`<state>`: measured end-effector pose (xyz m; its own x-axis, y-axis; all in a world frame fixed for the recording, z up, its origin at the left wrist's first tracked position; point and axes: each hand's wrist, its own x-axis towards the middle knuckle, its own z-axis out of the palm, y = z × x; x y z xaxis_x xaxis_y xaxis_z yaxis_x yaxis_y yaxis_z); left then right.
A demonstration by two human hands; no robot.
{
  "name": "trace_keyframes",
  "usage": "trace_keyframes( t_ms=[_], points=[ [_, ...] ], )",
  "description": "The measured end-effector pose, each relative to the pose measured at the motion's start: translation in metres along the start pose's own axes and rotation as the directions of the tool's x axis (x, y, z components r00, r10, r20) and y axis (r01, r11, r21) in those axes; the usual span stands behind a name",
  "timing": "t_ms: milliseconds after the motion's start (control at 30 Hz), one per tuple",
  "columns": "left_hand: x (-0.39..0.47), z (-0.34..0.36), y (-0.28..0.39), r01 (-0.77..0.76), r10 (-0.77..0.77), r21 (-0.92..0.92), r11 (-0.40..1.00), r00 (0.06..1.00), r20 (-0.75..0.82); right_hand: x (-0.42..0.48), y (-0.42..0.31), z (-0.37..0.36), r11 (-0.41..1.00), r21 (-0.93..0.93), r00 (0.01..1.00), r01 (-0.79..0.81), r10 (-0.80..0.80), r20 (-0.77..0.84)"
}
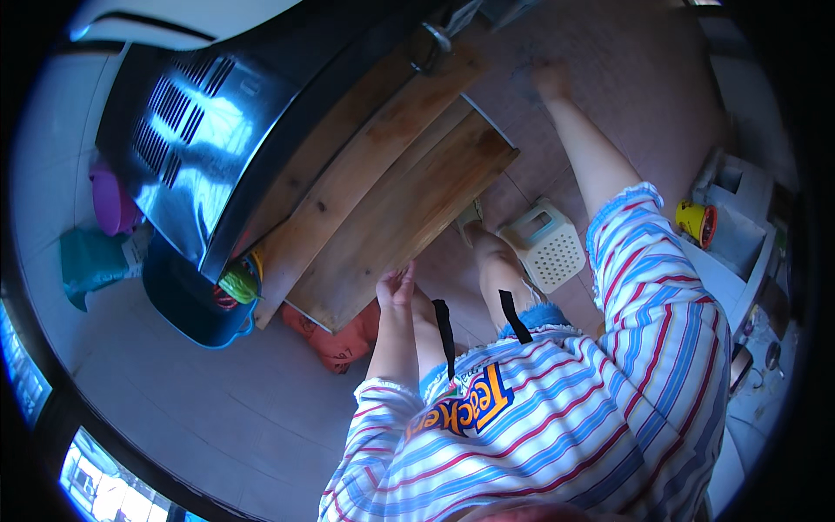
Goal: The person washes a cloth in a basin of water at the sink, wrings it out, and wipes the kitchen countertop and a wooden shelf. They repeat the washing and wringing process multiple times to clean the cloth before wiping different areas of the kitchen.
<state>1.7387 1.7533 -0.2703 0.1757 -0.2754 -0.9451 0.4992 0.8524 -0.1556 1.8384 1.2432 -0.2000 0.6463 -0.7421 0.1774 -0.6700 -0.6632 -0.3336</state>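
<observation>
My left hand [396, 287] is at the near edge of a tilted wooden panel [404, 215], its fingers curled against that edge. Whether they grip it cannot be made out. The panel stands out from a wooden cabinet front [365, 156]. My right hand [552, 79] is stretched far out over the tiled floor, beyond the panel's far end. It is blurred, with a faint dark patch beside the fingers, so I cannot tell whether it holds anything.
A shiny metal appliance [202, 143] with vent slots juts out above the cabinet. A dark blue tub [189, 307], a green vegetable [239, 284] and an orange-red bag [346, 339] sit at the left. A cream perforated stool [548, 251] and a yellow container [693, 222] are right.
</observation>
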Motion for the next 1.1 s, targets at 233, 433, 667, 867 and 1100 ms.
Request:
trace_keyframes(
  t_ms=[233, 433, 667, 867, 1100],
  points=[
    [-0.005, 0.003, -0.001, -0.051, 0.05, -0.02, 0.999, 0.997, -0.052, -0.061, -0.096, -0.012, 0.855, 0.322, 0.879, 0.406, -0.462, 0.12],
    [-0.011, -0.003, -0.004, -0.051, 0.05, -0.004, 0.999, 0.992, -0.116, -0.079, -0.01, -0.007, 0.93, 0.186, 0.943, -0.317, 0.289, 0.162],
    [0.007, 0.002, -0.006, 0.027, -0.027, -0.002, 1.0, 0.987, -0.158, -0.229, 0.028, 0.02, 0.136, 0.222, 0.26, -0.966, 0.52, 0.814],
    [-0.007, 0.007, -0.002, 0.034, -0.037, -0.025, 0.999, 0.99, -0.137, -0.23, -0.005, 0.063, -0.351, 0.37, 0.168, -0.86, 0.49, 0.855],
    [-0.015, 0.023, -0.012, -0.066, 0.066, 0.027, 0.997, 0.998, -0.024, -0.204, 0.0, 0.059, -0.236, 0.356, 0.256, -0.904, 0.368, 0.894]
  ],
)
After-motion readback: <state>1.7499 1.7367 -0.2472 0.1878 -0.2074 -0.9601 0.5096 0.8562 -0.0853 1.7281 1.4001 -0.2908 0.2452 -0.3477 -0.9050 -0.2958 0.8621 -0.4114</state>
